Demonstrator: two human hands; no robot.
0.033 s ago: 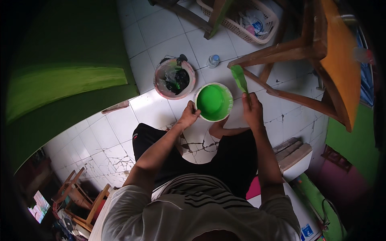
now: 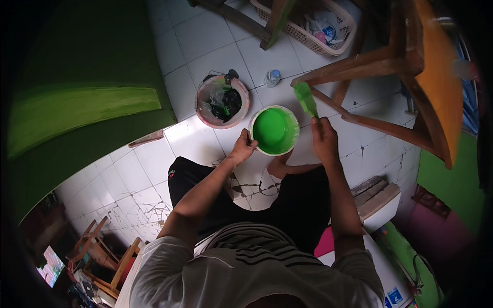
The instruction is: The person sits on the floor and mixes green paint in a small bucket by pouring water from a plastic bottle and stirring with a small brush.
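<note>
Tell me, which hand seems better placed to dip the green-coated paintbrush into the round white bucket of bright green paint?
Probably the right hand: it grips the paintbrush, close beside the bucket. The left hand is busy holding the bucket's side.

White sq. floor tiles (image 2: 187,146) below L fingers (image 2: 246,137), cracked in spots, catching pale light; big dk.-green flat surface (image 2: 82,46) w/ lighter band (image 2: 92,107) well L; brown wood-framed furniture (image 2: 359,67) w/ flat orange panel (image 2: 439,66) R of R fingers (image 2: 316,127), green-&-purple wall (image 2: 436,177) beyond.

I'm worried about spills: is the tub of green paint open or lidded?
Open: the tub has no lid on, and green paint shows inside its rim.
</note>
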